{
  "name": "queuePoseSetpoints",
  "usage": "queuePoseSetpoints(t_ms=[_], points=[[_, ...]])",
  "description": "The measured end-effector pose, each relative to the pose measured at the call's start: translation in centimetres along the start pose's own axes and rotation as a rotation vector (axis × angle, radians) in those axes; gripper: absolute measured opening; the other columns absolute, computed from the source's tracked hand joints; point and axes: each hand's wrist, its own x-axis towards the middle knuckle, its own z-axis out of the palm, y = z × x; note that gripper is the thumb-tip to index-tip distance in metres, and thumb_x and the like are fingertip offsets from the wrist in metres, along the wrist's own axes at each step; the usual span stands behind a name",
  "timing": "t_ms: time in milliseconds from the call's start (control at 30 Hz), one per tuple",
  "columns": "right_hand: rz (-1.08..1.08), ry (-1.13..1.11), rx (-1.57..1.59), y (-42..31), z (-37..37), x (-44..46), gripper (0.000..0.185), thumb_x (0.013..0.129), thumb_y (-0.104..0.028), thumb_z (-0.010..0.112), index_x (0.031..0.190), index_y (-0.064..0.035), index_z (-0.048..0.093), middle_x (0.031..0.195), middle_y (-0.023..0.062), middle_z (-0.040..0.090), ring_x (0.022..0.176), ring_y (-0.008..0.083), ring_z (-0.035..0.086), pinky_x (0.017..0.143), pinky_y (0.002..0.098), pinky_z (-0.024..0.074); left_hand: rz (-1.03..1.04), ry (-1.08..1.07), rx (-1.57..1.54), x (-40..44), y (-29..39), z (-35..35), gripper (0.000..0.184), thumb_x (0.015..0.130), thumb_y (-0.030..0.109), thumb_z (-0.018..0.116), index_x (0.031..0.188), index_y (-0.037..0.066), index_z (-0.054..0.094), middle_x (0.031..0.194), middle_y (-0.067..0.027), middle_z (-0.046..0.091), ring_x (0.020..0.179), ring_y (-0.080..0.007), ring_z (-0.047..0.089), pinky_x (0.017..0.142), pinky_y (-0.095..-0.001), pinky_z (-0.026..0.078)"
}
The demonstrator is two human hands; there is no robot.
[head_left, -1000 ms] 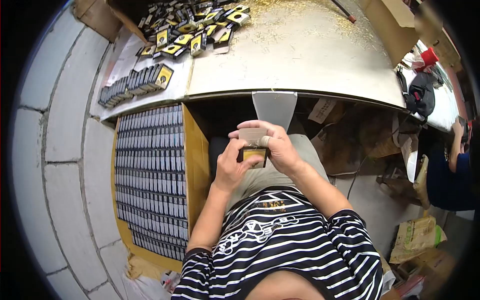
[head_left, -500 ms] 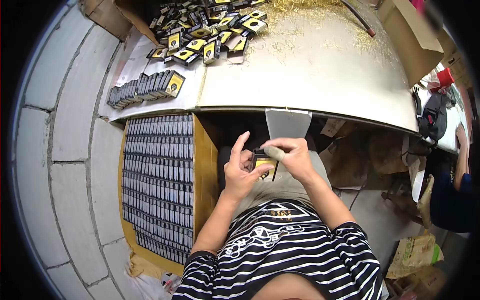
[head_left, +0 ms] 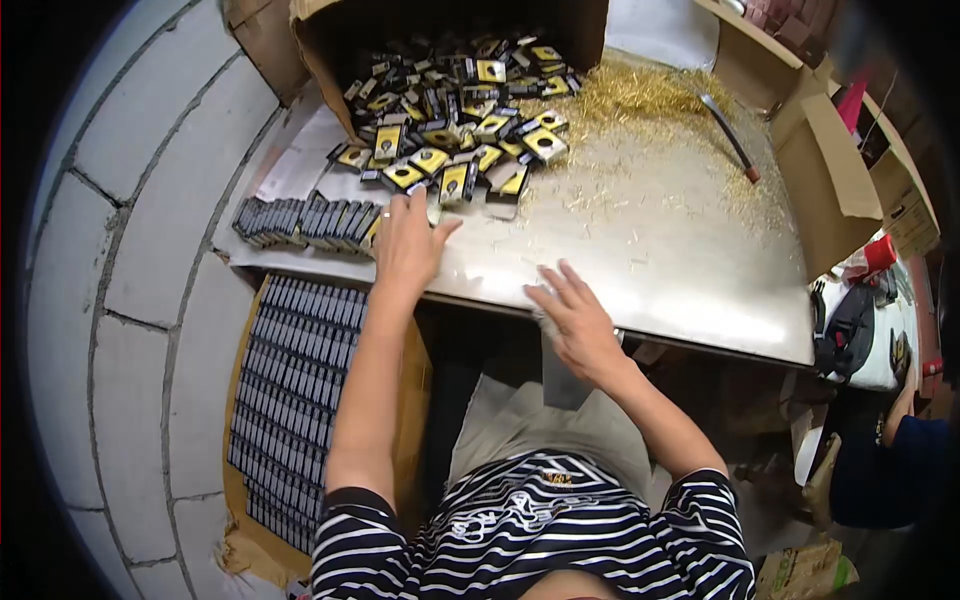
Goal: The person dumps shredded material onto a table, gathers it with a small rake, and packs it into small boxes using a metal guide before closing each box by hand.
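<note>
My left hand (head_left: 407, 245) is over the table at the right end of a row of small black-and-yellow boxes (head_left: 310, 222). Its thumb stands apart from the fingers, and I see nothing gripped in it. The fingertips reach close to a loose pile of similar boxes (head_left: 430, 160), some showing a round dark window. Above the front table edge, my right hand (head_left: 578, 325) hovers with fingers spread and nothing in them. A grey plate-like piece (head_left: 566, 378) sticks out beneath that hand.
A large carton (head_left: 400, 400) packed with rows of dark boxes stands below the table on the left. Golden shavings (head_left: 640, 95) and a dark rod (head_left: 730, 140) lie on the tabletop (head_left: 690, 285). Another person's sleeve (head_left: 915, 450) shows at far right.
Both hands have moved from my lap up to the table. The black-and-yellow box between them has left the lap; my left hand has gone to the row's end. The view has shifted forward.
</note>
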Motion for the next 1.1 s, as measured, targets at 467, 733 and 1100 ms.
queuePoseSetpoints(t_ms=[467, 733, 1100], points=[[0.229, 0.002, -0.217, 15.7, 0.3, 7.3, 0.041, 0.094, -0.028, 0.047, 0.131, -0.0115, 0.052, 0.144, 0.0152, 0.038, 0.134, 0.0345, 0.034, 0.110, 0.0419, 0.0282, -0.380, 0.028, -1.350, 0.7, 2.0, 5.3, 0.043, 0.074, 0.007, 0.070, 0.112, -0.004, 0.053, 0.097, -0.0069, 0.061, 0.083, -0.0122, 0.056, 0.072, -0.0256, 0.047], [0.271, 0.099, 0.066, 10.7, -1.5, 1.8, 0.046, 0.088, -0.026, 0.059, 0.133, -0.0170, 0.051, 0.146, 0.0211, 0.032, 0.132, 0.0350, 0.037, 0.107, 0.0397, 0.0330, -0.761, -0.697, -1.239, -24.2, 2.9, 11.0, 0.029, 0.079, 0.000, 0.068, 0.107, -0.002, 0.061, 0.095, -0.0067, 0.066, 0.083, -0.0122, 0.062, 0.075, -0.0272, 0.051], [0.156, 0.153, -0.108, 0.0, 0.1, -5.6, 0.044, 0.068, 0.005, 0.054, 0.111, -0.0008, 0.059, 0.119, 0.0146, 0.057, 0.114, 0.0339, 0.050, 0.097, 0.0404, 0.0413, -0.525, -1.221, -1.406, -25.9, 5.3, 16.6, 0.032, 0.077, -0.001, 0.070, 0.109, 0.000, 0.064, 0.091, -0.0055, 0.067, 0.079, -0.0119, 0.062, 0.073, -0.0264, 0.051]])
